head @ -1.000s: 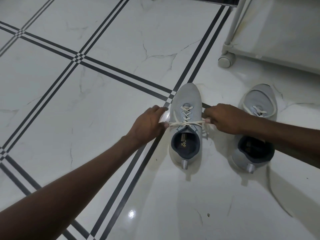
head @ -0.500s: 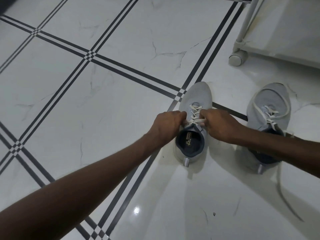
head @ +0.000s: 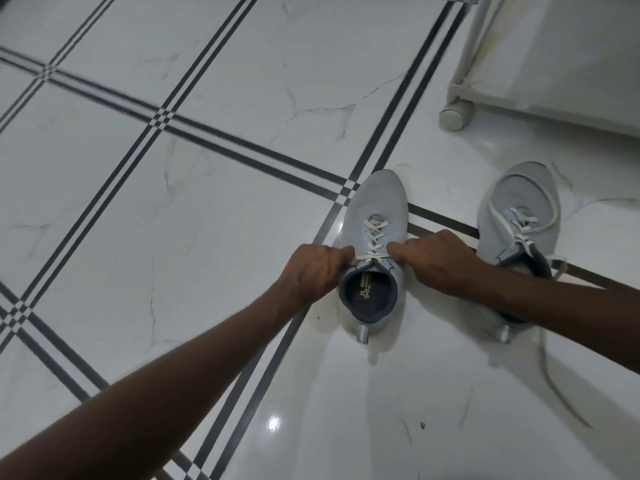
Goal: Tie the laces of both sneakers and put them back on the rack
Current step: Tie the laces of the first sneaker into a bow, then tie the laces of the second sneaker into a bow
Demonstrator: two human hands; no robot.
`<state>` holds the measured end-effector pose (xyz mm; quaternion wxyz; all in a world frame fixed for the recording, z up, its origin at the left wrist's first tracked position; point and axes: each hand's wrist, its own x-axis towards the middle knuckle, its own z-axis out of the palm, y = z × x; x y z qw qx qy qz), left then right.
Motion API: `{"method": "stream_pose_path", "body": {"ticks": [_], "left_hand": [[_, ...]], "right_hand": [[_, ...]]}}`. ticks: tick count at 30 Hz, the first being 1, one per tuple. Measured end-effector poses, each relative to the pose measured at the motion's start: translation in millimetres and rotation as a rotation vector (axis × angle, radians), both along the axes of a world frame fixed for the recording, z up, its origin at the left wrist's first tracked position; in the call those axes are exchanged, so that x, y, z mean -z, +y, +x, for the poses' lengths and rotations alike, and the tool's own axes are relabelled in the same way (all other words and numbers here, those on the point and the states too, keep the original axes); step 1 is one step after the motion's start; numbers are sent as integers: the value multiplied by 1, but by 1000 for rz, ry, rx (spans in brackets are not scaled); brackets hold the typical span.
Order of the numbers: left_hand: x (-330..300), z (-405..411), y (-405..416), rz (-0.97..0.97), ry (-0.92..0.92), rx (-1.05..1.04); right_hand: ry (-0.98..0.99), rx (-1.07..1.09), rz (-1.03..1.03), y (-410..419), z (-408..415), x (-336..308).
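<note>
- The pale grey knit sneaker with a dark blue collar (head: 375,216) stands upright on the glossy white marble floor with dark stripe lines (head: 214,209), toe pointing away from the person, heel tab nearest the camera.
- The left hand (head: 313,271) sits at the left side of the shoe's throat; its fingers (head: 343,253) are pinched together on the cream lace (head: 372,258) by the top eyelets.
- The right hand (head: 440,263) mirrors it on the right side, fingers (head: 398,249) closed on the same lace; a short stretch of it runs taut between the two hands, just above the shoe's opening.
- The second grey sneaker (head: 519,209) stands to the right, near the first but apart, its heel partly hidden by the right forearm.
- Its loose cream lace (head: 550,199) loops over the toe, and another end trails on the floor behind the heel.
- The white wheeled rack (head: 460,95) stands beyond the shoes at upper right, one castor on the floor.
</note>
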<state>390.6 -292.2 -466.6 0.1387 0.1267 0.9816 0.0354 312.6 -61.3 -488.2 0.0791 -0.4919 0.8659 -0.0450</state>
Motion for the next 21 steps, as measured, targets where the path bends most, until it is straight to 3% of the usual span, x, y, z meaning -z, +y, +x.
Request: {"method": "stream_pose_path", "body": {"ticks": [7, 12, 17, 21], "left_hand": [[-11, -18, -7, 97, 110, -55], [-34, -62, 44, 220, 199, 101], [-41, -105, 136, 338, 45, 376], [-26, -114, 185, 250, 27, 527]], "right_hand": [[24, 45, 18, 16, -19, -31], [67, 96, 127, 79, -37, -77], [-237, 521, 30, 154, -8, -80], [-384, 775, -72, 166, 11, -58]]}}
